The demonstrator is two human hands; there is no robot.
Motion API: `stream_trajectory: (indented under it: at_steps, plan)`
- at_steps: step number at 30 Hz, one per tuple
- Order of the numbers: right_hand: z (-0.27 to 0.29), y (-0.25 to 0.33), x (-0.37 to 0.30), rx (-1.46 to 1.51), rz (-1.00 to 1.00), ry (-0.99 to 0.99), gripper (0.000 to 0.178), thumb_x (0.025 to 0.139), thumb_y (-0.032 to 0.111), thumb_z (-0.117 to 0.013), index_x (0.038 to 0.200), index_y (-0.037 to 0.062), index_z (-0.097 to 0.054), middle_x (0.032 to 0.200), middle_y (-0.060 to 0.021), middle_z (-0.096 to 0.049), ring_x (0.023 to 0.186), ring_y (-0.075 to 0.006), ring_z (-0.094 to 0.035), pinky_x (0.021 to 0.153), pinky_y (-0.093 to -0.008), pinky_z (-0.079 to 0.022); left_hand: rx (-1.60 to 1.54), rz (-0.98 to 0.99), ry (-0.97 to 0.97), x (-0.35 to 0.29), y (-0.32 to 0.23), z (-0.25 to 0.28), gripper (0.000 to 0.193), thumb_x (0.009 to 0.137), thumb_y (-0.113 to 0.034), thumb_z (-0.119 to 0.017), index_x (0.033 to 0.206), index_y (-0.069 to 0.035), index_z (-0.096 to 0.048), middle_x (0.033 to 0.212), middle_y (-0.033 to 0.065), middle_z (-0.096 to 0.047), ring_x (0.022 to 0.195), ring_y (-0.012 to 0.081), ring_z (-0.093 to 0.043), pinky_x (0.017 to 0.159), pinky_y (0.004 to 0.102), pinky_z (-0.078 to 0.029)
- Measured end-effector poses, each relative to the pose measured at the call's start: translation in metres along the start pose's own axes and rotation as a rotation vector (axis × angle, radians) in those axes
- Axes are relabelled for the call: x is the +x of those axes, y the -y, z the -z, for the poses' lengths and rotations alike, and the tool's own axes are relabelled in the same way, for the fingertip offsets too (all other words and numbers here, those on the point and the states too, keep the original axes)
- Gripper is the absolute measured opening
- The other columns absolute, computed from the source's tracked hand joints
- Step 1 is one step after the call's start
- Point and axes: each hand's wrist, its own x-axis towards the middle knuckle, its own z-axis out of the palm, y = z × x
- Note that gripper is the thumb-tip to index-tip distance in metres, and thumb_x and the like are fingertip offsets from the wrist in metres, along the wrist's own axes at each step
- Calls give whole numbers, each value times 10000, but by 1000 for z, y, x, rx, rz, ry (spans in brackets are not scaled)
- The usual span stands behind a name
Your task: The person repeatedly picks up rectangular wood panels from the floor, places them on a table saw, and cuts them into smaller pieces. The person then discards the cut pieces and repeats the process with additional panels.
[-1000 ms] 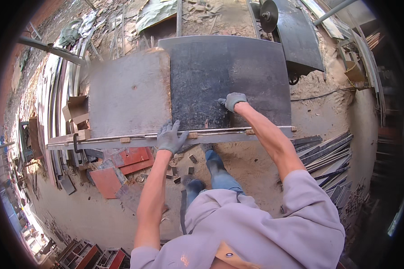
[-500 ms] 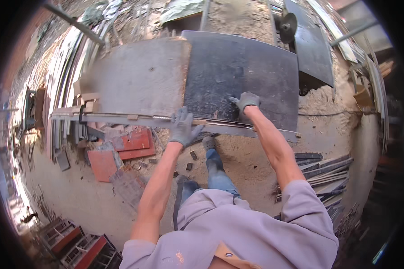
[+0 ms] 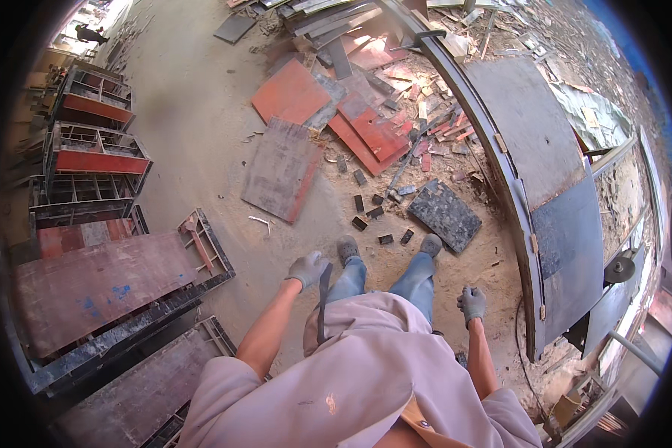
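Observation:
My left hand (image 3: 308, 270), in a grey work glove, hangs in front of my left thigh beside a dark strap (image 3: 323, 293). Its fingers are loosely bent and somewhat apart, with nothing seen in them. On the other side, my right hand (image 3: 471, 302), gloved alike, is curled into a loose fist, and no object shows in it. It is nearest to the long work table, whose dark sheet top (image 3: 569, 231) lies to my right, apart from the hand. A long straight rail (image 3: 509, 175) with small wooden blocks runs along the table's near edge.
Red boards (image 3: 291, 91), a brownish panel (image 3: 282, 168) and a speckled dark panel (image 3: 445, 215) lie on the ground ahead. Small dark blocks (image 3: 359, 222) are scattered by my feet. Stacked framed panels (image 3: 104, 287) stand left. A round blade (image 3: 620, 269) shows beyond the table.
Both hands have come off the table and its edge rail and now hang at my sides. My view has swung left, so the table appears on the right and the framed panels show more fully.

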Motion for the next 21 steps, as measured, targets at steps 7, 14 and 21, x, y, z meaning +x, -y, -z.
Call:
stream_trajectory:
  at_steps: [7,14,21]
  plan:
    - [-131,103,-32,-146,134,205,317,982,320,-686,922,10,-711,765,-81,-737,624,-138,-676,597,-328,-533,-252,118,-178,21,154,56,491,979,-471,-612,1247,-69,-698,1209,203,-735,1144,407,-696,958,441,-554]
    - [-253,288,42,-586,494,250,454,929,440,-612,929,-1,-718,894,-260,-716,845,-428,-726,729,-505,-538,-566,-242,-128,131,72,107,394,1070,-211,-595,1367,47,-626,1292,159,-728,1166,202,-691,1019,340,-526]
    - [-455,484,164,-593,364,294,491,912,406,-594,1171,14,-737,1182,-253,-730,1115,-419,-702,974,-513,-534,-663,-61,-93,233,96,193,356,1089,-253,-540,1230,38,-689,1017,103,-739,839,177,-678,767,327,-560]
